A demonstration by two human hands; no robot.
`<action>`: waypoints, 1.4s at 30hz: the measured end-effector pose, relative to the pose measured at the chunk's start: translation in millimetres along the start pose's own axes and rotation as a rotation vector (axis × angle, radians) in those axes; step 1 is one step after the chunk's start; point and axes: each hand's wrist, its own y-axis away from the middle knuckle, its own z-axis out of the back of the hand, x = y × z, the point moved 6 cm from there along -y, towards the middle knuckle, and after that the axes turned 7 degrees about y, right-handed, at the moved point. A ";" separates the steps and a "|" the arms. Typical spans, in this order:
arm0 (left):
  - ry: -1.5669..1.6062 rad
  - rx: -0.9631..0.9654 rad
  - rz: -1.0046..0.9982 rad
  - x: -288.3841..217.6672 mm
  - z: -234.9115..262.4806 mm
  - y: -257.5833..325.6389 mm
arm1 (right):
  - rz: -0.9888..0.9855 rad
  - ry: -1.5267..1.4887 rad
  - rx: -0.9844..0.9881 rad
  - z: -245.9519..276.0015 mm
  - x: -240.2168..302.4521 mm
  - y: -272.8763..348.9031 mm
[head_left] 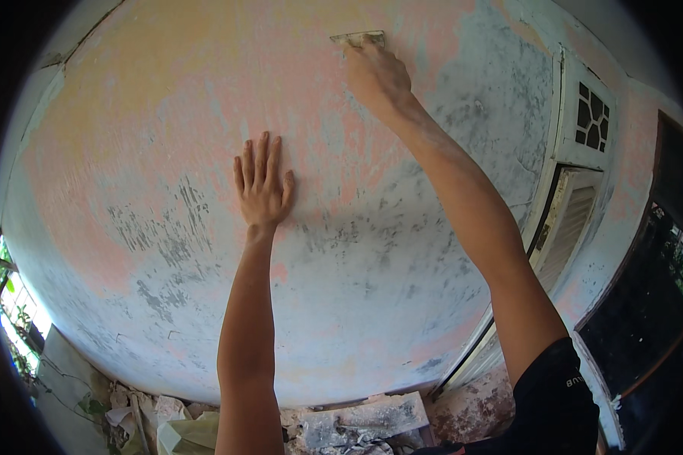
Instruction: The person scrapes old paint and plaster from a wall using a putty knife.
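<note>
A wall (pixel 341 288) with patchy pink, yellow, pale blue and grey paint fills most of the view. My left hand (pixel 263 186) lies flat against it near the middle, fingers stretched upward and thumb out to the right. Higher up and to the right, my right hand (pixel 377 70) is closed round a scraper (pixel 357 38), whose wide, thin edge points up at the pink area. The blade appears to be at the wall's surface. Most of the scraper's handle is hidden by my fingers.
At the right stands a white louvred door (pixel 571 220) under a vent panel (pixel 592 117), with a dark opening (pixel 637 303) beyond. Rubble and a whitish, crusted slab (pixel 364 421) lie along the wall's foot. A bright window (pixel 19 311) with greenery is at the left.
</note>
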 end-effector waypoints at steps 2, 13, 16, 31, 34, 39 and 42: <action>0.009 -0.017 -0.002 -0.3 -1.0 -0.3 | -0.037 0.049 -0.059 0.4 -0.4 -0.8; -0.011 -0.007 0.020 2.2 -1.0 0.2 | 0.036 0.045 0.019 1.4 2.6 -8.9; 0.036 -0.013 -0.002 -3.1 -0.1 1.4 | 0.018 0.048 -0.029 9.5 -0.7 -17.9; 0.042 -0.009 0.019 -3.8 -2.5 -2.7 | 0.048 0.012 -0.121 17.8 0.4 -53.6; 0.038 0.004 0.024 -2.2 -2.0 -1.1 | 0.007 0.036 0.064 25.4 0.4 -74.7; 0.012 0.019 0.031 4.9 1.8 -1.5 | 0.115 -0.003 -0.040 15.2 9.6 -35.2; 0.038 -0.002 0.020 -2.4 2.0 0.5 | 0.094 0.030 -0.106 14.0 2.7 -40.7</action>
